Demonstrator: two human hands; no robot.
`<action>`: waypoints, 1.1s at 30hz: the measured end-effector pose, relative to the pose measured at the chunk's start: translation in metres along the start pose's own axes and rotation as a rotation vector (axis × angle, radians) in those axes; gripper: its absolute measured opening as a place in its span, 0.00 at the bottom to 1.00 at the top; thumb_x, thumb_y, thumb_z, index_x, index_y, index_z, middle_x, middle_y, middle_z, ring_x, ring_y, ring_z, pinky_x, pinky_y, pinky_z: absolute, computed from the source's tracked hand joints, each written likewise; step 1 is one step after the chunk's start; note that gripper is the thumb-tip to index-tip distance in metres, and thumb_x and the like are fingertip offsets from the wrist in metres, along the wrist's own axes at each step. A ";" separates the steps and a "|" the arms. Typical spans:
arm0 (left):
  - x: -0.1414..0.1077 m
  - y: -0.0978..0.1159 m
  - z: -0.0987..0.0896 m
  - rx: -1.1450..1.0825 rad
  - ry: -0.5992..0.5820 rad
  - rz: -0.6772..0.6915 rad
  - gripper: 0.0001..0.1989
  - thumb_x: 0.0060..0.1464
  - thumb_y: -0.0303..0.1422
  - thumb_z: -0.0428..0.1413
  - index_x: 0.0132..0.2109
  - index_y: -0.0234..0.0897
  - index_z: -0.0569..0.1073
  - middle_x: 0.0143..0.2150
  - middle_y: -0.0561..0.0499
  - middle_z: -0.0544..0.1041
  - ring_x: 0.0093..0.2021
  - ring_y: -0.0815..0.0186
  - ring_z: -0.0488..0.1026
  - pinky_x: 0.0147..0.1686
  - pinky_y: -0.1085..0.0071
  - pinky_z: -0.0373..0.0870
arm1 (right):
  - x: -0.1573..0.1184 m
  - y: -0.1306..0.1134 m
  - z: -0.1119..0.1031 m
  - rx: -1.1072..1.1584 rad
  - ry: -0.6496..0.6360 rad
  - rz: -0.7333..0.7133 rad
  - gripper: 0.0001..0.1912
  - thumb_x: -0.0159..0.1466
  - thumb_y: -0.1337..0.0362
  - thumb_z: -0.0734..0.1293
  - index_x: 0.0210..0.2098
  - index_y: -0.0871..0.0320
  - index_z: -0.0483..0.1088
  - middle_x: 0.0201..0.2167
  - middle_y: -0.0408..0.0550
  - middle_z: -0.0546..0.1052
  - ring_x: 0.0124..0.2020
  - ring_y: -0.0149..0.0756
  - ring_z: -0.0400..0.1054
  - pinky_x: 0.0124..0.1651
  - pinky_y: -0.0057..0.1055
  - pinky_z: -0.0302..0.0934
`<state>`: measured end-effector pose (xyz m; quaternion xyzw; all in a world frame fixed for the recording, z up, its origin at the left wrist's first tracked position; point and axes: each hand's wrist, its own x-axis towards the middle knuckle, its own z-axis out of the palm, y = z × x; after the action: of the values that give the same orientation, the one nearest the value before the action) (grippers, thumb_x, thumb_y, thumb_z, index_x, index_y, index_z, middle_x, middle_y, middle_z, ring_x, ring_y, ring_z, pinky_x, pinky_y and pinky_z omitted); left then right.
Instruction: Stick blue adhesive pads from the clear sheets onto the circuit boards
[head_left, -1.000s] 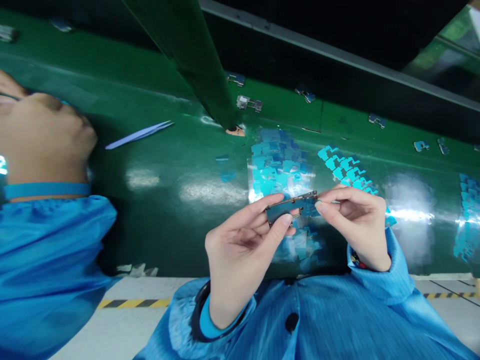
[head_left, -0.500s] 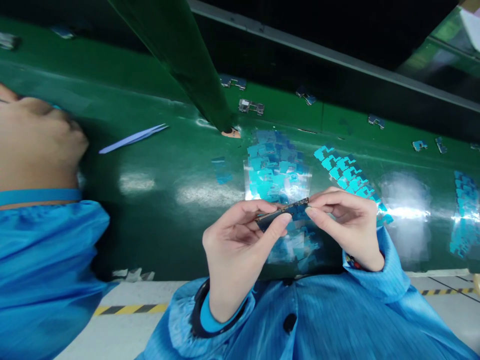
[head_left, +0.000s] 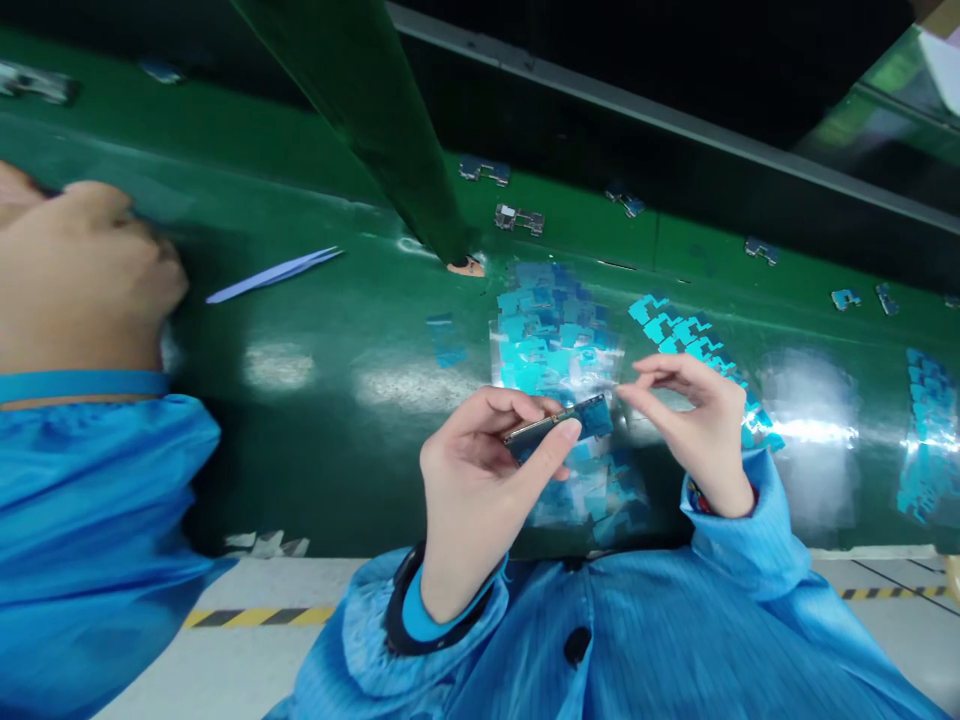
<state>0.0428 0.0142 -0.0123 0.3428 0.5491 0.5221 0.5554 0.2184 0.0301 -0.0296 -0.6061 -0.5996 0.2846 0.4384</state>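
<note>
My left hand (head_left: pixel 487 490) is closed around a small dark circuit board (head_left: pixel 534 436), its thumb across the face and its fingers behind. The board is tilted, with its long edge rising to the right, and a bluish patch (head_left: pixel 596 417) shows at its right end. Just right of the board, my right hand (head_left: pixel 694 420) is apart from it, thumb and forefinger a little spread, with nothing visible between them. Under and beyond the hands, a patch of overlapping blue film pieces (head_left: pixel 525 370) lies on the green work surface (head_left: pixel 360 460).
Blue tweezers (head_left: pixel 274 275) lie at the left, near a co-worker's hand (head_left: pixel 82 280). A green post (head_left: pixel 382 130) stands beyond. Several small boards (head_left: pixel 519 219) lie along a conveyor-like strip. More blue film pieces (head_left: pixel 686 340) form a diagonal row at right.
My right hand has drawn back from the board's right end, and its fingers have parted. My left hand still holds the board, turned slightly. The boards along the back have shifted rightward in view.
</note>
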 end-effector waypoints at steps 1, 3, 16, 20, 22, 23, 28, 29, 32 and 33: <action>0.001 -0.001 -0.001 -0.019 -0.012 -0.006 0.11 0.42 0.27 0.68 0.27 0.37 0.71 0.28 0.55 0.77 0.25 0.69 0.75 0.15 0.78 0.75 | 0.003 0.007 -0.001 0.000 0.008 0.044 0.09 0.55 0.63 0.76 0.34 0.58 0.75 0.26 0.42 0.78 0.29 0.30 0.73 0.38 0.30 0.71; 0.003 -0.002 -0.002 -0.051 -0.032 -0.015 0.11 0.42 0.27 0.68 0.27 0.37 0.72 0.28 0.55 0.76 0.24 0.69 0.73 0.13 0.78 0.74 | 0.006 0.018 -0.004 0.017 -0.005 0.114 0.07 0.58 0.61 0.73 0.32 0.58 0.76 0.27 0.43 0.79 0.29 0.30 0.74 0.37 0.29 0.71; 0.000 -0.004 -0.006 -0.134 -0.086 -0.073 0.06 0.52 0.30 0.64 0.39 0.43 0.81 0.28 0.56 0.81 0.29 0.67 0.81 0.27 0.77 0.81 | -0.010 -0.007 -0.005 0.462 -0.410 0.316 0.09 0.58 0.58 0.74 0.29 0.58 0.76 0.24 0.44 0.80 0.26 0.31 0.76 0.29 0.25 0.70; 0.000 -0.005 -0.008 -0.175 -0.076 -0.098 0.06 0.54 0.31 0.62 0.39 0.44 0.83 0.25 0.57 0.79 0.33 0.64 0.83 0.31 0.75 0.82 | -0.009 -0.002 -0.006 0.388 -0.408 0.303 0.10 0.62 0.57 0.70 0.29 0.58 0.77 0.23 0.44 0.80 0.23 0.28 0.72 0.26 0.24 0.64; 0.000 -0.006 -0.008 -0.179 -0.068 -0.100 0.06 0.54 0.30 0.62 0.39 0.45 0.83 0.24 0.57 0.79 0.33 0.64 0.83 0.31 0.75 0.83 | -0.009 -0.001 -0.007 0.366 -0.413 0.290 0.12 0.64 0.57 0.69 0.29 0.58 0.77 0.24 0.45 0.81 0.24 0.28 0.71 0.26 0.24 0.63; 0.000 -0.006 -0.008 -0.179 -0.066 -0.101 0.07 0.54 0.30 0.62 0.39 0.45 0.83 0.24 0.57 0.79 0.33 0.64 0.83 0.32 0.74 0.83 | -0.009 -0.001 -0.008 0.367 -0.411 0.286 0.13 0.64 0.57 0.68 0.29 0.58 0.77 0.25 0.45 0.81 0.24 0.28 0.71 0.26 0.24 0.63; -0.002 -0.004 -0.007 -0.184 -0.050 -0.096 0.06 0.54 0.30 0.63 0.39 0.45 0.83 0.32 0.55 0.83 0.33 0.64 0.83 0.31 0.73 0.83 | -0.012 -0.001 -0.005 0.471 -0.367 0.286 0.08 0.60 0.59 0.72 0.30 0.57 0.77 0.25 0.43 0.80 0.26 0.31 0.76 0.29 0.25 0.69; -0.002 -0.003 -0.006 -0.188 -0.044 -0.097 0.06 0.53 0.30 0.63 0.39 0.44 0.83 0.35 0.54 0.84 0.33 0.64 0.83 0.31 0.73 0.83 | -0.012 -0.002 -0.005 0.483 -0.358 0.289 0.07 0.59 0.59 0.73 0.30 0.57 0.76 0.25 0.43 0.80 0.27 0.32 0.77 0.30 0.25 0.69; -0.002 -0.001 -0.004 -0.202 -0.027 -0.098 0.06 0.53 0.30 0.63 0.38 0.44 0.84 0.40 0.54 0.84 0.33 0.64 0.83 0.30 0.73 0.84 | -0.012 -0.002 -0.006 0.434 -0.353 0.294 0.09 0.60 0.58 0.72 0.30 0.57 0.77 0.25 0.44 0.80 0.26 0.33 0.76 0.29 0.26 0.69; -0.002 0.000 -0.003 -0.204 -0.022 -0.098 0.06 0.53 0.30 0.63 0.37 0.44 0.84 0.40 0.54 0.84 0.33 0.64 0.83 0.29 0.73 0.83 | -0.012 -0.002 -0.006 0.410 -0.356 0.294 0.10 0.61 0.57 0.71 0.29 0.57 0.77 0.24 0.45 0.81 0.26 0.32 0.76 0.28 0.26 0.69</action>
<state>0.0399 0.0116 -0.0121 0.2628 0.5031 0.5435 0.6184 0.2210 0.0174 -0.0271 -0.5258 -0.5029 0.5616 0.3939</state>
